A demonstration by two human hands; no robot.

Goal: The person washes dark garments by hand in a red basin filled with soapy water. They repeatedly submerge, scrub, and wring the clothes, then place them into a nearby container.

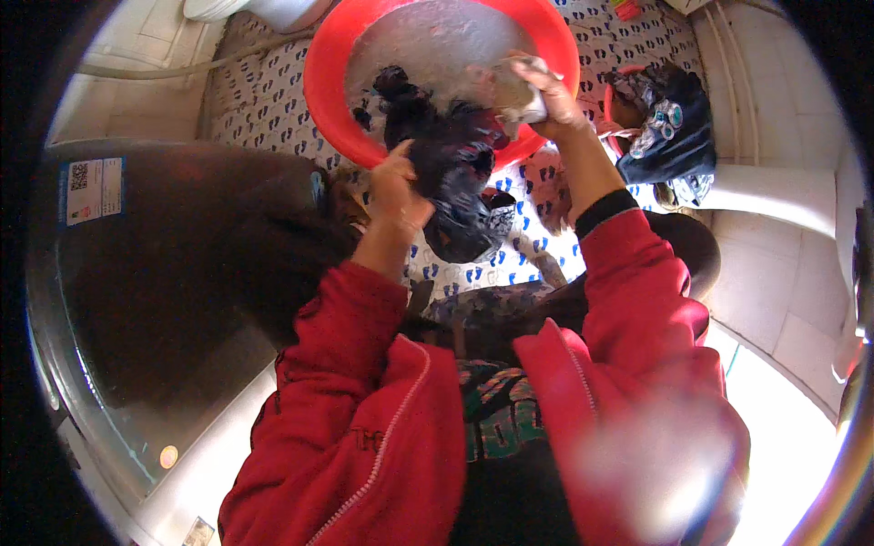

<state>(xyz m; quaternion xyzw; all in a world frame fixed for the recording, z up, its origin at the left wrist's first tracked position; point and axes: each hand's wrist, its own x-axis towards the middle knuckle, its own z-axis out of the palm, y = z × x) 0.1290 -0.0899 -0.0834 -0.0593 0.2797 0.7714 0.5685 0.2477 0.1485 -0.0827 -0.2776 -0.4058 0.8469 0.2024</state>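
A dark wet garment (452, 182) is draped over the near rim of a red basin (326, 82). Part of it lies in the cloudy, sudsy water, and part hangs down the outside toward me. My left hand (398, 193) is closed on the garment's left edge. Over the right side of the basin, my right hand (553, 98) is wrapped round a pale, blocky piece like a soap bar (517, 94). Its exact kind is hard to make out. The piece is just above the garment's right part, and I cannot tell whether they touch.
More dark clothes (674, 127) are heaped over a smaller red container (608, 114) at the right, by a white pipe (774, 196). A large dark glossy appliance (164, 291) stands at my left. A hose (182, 70) runs along the far left. The floor (259, 100) has a blue footprint pattern.
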